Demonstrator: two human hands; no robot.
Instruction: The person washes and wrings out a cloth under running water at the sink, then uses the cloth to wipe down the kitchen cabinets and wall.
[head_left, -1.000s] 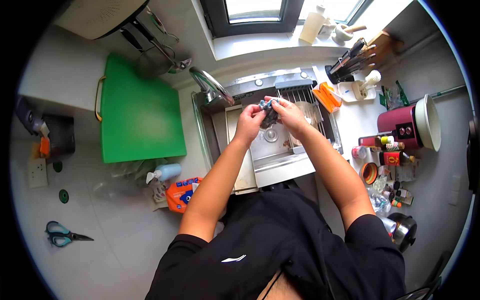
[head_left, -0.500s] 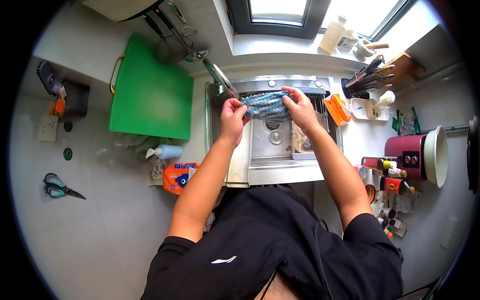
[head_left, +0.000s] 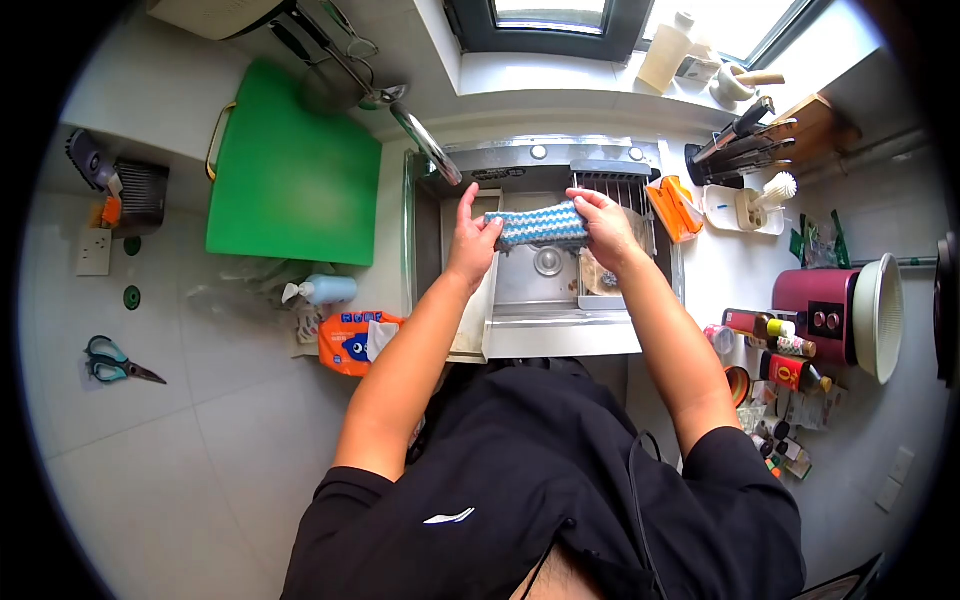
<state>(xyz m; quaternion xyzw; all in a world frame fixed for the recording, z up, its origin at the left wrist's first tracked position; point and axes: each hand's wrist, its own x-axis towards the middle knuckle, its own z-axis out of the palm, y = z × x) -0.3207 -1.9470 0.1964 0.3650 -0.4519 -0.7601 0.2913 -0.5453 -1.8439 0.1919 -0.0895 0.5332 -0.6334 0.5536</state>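
Note:
Over the sink (head_left: pixel 540 318) a blue, white and grey striped dishcloth (head_left: pixel 543 226) is stretched out between my two hands, folded into a band. My left hand (head_left: pixel 472 243) grips its left end near the thumb, with the index finger sticking up off the cloth. At the other end, my right hand (head_left: pixel 608 230) pinches the upper right corner between thumb and fingers. Behind the cloth, a metal faucet (head_left: pixel 430 145) arches in from the left. The sink drain (head_left: pixel 548 261) shows just below the cloth.
A green cutting board (head_left: pixel 295 165) leans at the left, above a blue pump bottle (head_left: pixel 328 289) and an orange wipes pack (head_left: pixel 345 343). A drying rack (head_left: pixel 612 185) sits in the sink's right side. Knives (head_left: pixel 735 145) and a white brush (head_left: pixel 775 190) stand further right.
The cloth has come slightly lower and towards me, pulled flatter so its stripes run straight. My left index finger has lifted away from it. The view has shifted a little.

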